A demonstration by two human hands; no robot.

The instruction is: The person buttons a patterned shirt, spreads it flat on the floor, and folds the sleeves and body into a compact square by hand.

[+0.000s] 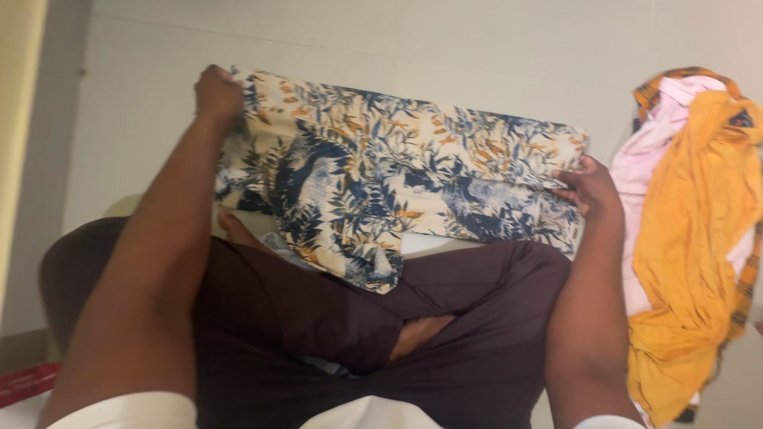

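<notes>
A cream garment with a blue and orange leaf print [381, 171] lies spread across the floor in front of my crossed legs in dark brown trousers [334, 318]. My left hand [216, 94] grips its far left corner. My right hand [590, 189] pinches its right edge. One loose corner of the cloth droops over my lap.
A heap of clothes [699, 230], mostly orange-yellow with pink and a checked piece, lies on the right. Pale floor tiles [477, 48] stretch beyond the garment. A cream wall or door edge [20, 119] runs along the left, with a red object [24, 383] at the lower left.
</notes>
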